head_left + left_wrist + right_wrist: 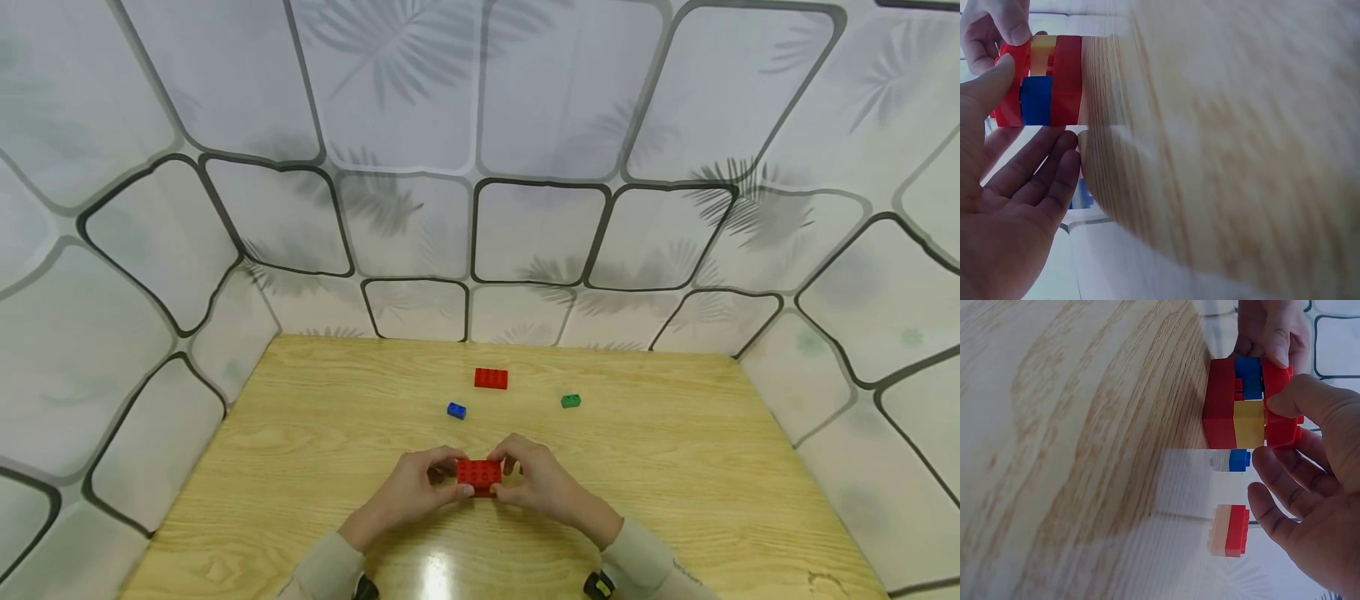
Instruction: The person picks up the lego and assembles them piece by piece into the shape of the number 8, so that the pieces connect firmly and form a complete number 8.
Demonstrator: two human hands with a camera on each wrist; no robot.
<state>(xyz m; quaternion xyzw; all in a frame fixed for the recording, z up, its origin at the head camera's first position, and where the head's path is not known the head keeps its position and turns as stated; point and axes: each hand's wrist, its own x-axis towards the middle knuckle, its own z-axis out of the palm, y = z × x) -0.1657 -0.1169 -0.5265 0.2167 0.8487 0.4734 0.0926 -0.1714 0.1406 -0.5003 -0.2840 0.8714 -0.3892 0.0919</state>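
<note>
A small stack of toy building bricks stands on the table near its front. Its base is a red brick [1067, 81], with a blue brick [1036, 101] and a yellow brick [1249, 424] side by side on it. Another red brick [478, 472] lies across the top; a thin dark gap shows beneath it in the right wrist view. My left hand [420, 483] grips this upper brick at its left end, thumb on the near side. At the other end my right hand [540, 479] holds it between thumb and fingers.
Beyond the stack lie a loose red brick [491, 378], a small blue brick [456, 411] and a small green brick [571, 401]. The wooden table [315, 417] is bordered at back and sides by patterned cloth walls [416, 225].
</note>
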